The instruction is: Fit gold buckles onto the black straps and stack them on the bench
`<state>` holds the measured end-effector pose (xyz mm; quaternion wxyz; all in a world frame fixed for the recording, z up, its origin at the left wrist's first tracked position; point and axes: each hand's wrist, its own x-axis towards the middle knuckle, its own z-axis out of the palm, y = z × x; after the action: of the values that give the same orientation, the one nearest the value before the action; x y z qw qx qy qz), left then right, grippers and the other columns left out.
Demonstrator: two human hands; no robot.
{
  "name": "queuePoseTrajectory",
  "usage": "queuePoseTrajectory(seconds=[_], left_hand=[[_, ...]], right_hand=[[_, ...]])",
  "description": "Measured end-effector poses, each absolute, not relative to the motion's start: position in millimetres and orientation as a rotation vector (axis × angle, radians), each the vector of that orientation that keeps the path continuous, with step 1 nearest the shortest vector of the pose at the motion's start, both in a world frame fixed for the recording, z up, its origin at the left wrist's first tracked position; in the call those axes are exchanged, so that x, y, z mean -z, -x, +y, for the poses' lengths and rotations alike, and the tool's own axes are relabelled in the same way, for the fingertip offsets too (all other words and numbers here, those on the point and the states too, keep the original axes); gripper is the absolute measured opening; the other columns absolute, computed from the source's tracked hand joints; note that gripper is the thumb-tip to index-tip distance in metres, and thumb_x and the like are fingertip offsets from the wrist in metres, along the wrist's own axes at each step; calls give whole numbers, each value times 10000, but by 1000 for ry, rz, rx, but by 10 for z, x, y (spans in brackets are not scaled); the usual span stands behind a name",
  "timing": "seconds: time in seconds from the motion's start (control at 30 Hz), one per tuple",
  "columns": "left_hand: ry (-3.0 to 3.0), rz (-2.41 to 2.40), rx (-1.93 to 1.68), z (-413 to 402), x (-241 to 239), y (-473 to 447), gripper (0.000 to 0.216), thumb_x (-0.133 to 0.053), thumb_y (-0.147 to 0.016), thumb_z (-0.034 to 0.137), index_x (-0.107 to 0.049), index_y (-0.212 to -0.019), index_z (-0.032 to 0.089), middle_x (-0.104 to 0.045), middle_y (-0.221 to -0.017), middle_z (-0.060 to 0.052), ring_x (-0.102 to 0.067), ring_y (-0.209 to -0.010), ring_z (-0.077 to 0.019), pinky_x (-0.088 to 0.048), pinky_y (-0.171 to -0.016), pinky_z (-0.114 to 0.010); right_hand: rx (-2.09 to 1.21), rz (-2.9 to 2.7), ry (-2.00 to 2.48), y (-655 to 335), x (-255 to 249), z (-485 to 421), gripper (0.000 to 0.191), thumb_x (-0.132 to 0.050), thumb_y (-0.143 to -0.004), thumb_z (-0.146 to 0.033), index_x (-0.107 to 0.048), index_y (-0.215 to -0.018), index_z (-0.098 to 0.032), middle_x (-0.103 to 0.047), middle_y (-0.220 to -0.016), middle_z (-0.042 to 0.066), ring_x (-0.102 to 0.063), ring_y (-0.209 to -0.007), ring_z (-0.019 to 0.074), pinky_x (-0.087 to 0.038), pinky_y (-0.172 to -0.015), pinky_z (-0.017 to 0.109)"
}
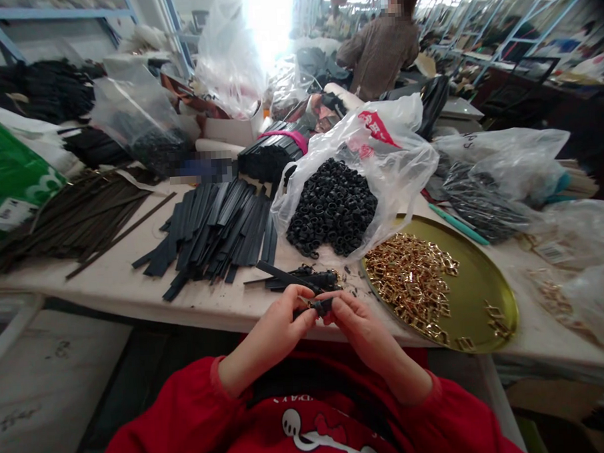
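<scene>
Between my two hands, just over the table's front edge, is a black strap (323,307) with a bit of gold metal on it. My left hand (285,321) pinches the strap near the gold part. My right hand (359,321) grips its other end, fingers closed. Just beyond my fingers lies a small pile of black straps (317,278) with gold fittings. Gold buckles (409,282) are heaped on a round gold tray (477,279) to the right. Small black loops (331,208) fill an open plastic bag (394,162) behind.
Flat black strips (217,233) lie in a stack left of the bag, with thin dark strips (91,212) farther left. A teal pen-like tool (458,224) rests beyond the tray. Plastic bags (499,158) crowd the right side. Another person (384,49) stands in the background.
</scene>
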<state>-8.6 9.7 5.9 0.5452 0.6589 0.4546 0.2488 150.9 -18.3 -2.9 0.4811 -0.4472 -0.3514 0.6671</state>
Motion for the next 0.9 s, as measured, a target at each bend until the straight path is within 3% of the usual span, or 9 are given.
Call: queuePoseTrajectory(seconds=[0.07, 0.2, 0.37, 0.53, 0.73, 0.9], left_hand=[[-1570, 1117, -553, 91, -47, 112, 244, -508, -813, 318, -457, -1005, 176, -623, -732, 6, -583, -672, -138, -431, -626, -252], [-1631, 1203, -488, 60, -37, 122, 251, -523, -797, 392, -495, -912, 170, -627, -776, -11, -574, -676, -146, -410, -595, -246], [-1819, 1276, -353, 24, -79, 122, 311, -508, -780, 485, -544, -785, 176, -617, -705, -1, -542, -632, -156, -356, -549, -250], [-1874, 1290, -344, -26, -111, 105, 288, -551, -755, 462, -565, -748, 174, -620, -692, 3, -533, -613, -153, -335, -538, -247], [-1759, 1215, -392, -90, -152, 83, 212, -581, -749, 374, -607, -814, 173, -653, -768, -7, -578, -714, -167, -400, -627, -260], [-1363, 1030, -445, -126, -214, 56, 237, -561, -770, 334, -590, -919, 151, -664, -832, -27, -594, -725, -144, -446, -643, -246]], right_hand=[[-1653, -795, 1051, -1506, 41, -219, 318, -570, -778, -486, -662, -835, -188, -617, -773, 11, -514, -691, 122, -406, -674, 264], [-1723, -675, 1082, -1485, 102, -292, 214, -684, -714, -385, -624, -821, -209, -595, -759, -25, -494, -654, 92, -391, -624, 222], [-2052, -505, 922, -1493, 197, -384, 287, -701, -689, -409, -607, -783, -155, -545, -656, -25, -473, -559, 65, -392, -559, 194], [-2184, -376, 819, -1512, 249, -470, 271, -712, -688, -355, -611, -832, -149, -532, -664, -32, -477, -554, 58, -407, -555, 183], [-2012, -471, 879, -1529, 170, -504, 265, -741, -649, -323, -539, -707, -162, -551, -658, -31, -494, -593, 73, -398, -575, 185], [-1586, -774, 1159, -1511, 126, -462, 317, -637, -720, -425, -423, -669, -196, -504, -547, -57, -461, -512, 89, -388, -524, 219]])
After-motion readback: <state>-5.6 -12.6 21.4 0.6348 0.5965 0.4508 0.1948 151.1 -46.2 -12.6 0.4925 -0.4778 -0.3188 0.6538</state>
